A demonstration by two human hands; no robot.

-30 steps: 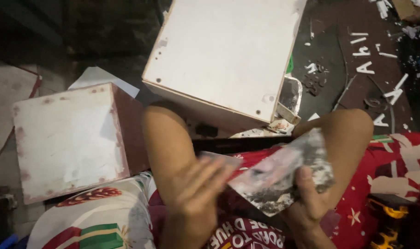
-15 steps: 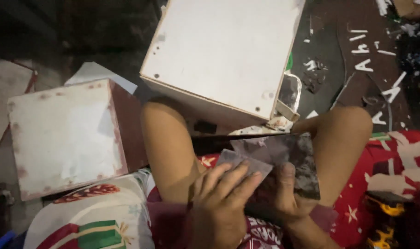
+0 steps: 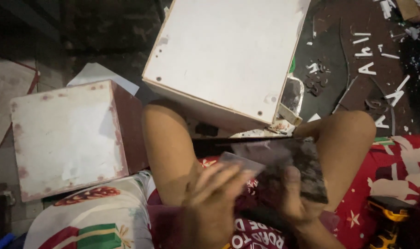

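Right hand (image 3: 291,196), low and right of centre, grips a dark, smudged flat sheet (image 3: 297,166) by its lower edge, thumb laid across the face. Left hand (image 3: 210,203), blurred, lies at lower centre with fingers stretched over a small pale translucent piece (image 3: 240,162) that rests against the dark sheet; whether those fingers pinch it I cannot tell. Both sit between two bare knees.

Filling the upper centre, a large white flat-topped wooden box (image 3: 228,50) stands tilted, with small dark screw holes near its corners. At left is a smaller white cube-shaped box with reddish-brown edges (image 3: 67,138), and a white paper sheet (image 3: 99,76) pokes out behind it. White cut-out letter shapes (image 3: 371,55) lie scattered on the dark floor (image 3: 330,50) at upper right. A red patterned cloth (image 3: 394,170) covers the lower right, with a yellow and black tool (image 3: 387,221) on it. A pale cushion with red and green stripes (image 3: 85,221) lies at lower left.
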